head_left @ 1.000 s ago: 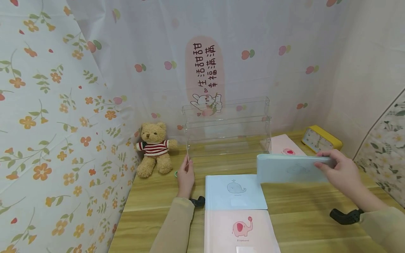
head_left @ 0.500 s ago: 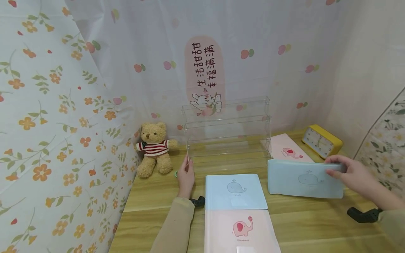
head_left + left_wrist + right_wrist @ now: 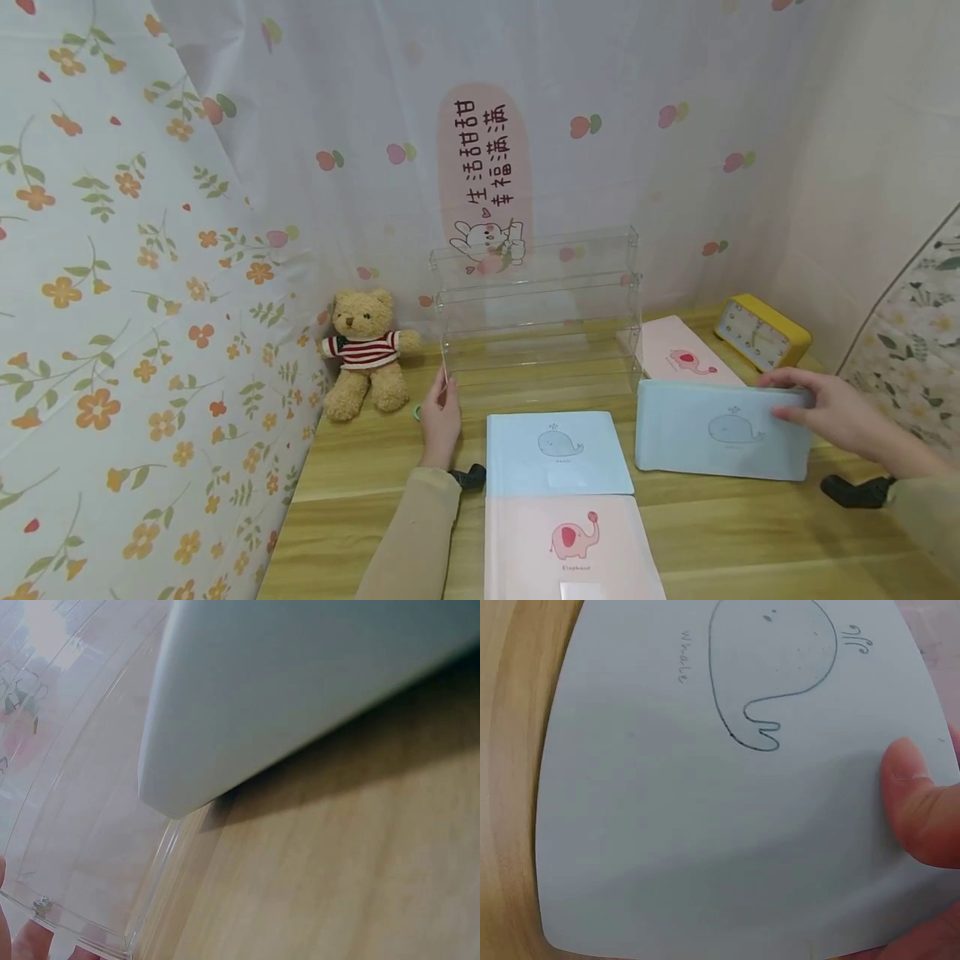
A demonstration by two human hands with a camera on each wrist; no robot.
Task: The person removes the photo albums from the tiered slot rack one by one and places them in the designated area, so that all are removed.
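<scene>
My right hand [image 3: 832, 412] pinches the upper right edge of a blue book [image 3: 705, 442] with a whale drawing. Its thumb [image 3: 915, 802] presses on the cover in the right wrist view; the fingers behind are mostly hidden. The book leans at a low tilt just above or on the table. At the back, my left hand [image 3: 441, 417] holds the left side of a clear acrylic tiered rack [image 3: 540, 354]. In the left wrist view, fingertips [image 3: 31, 941] show around the rack's lower corner.
Another blue whale book [image 3: 555, 462] and a pink elephant book [image 3: 573, 550] lie front centre. A second pink elephant book [image 3: 682, 358] lies behind, near a yellow clock [image 3: 763, 332]. A teddy bear [image 3: 365, 354] sits left. Patterned curtains surround the wooden table [image 3: 750, 542].
The blue book in my right hand has moved right and down, and its cover has turned to face up more. My left hand has stayed at the rack.
</scene>
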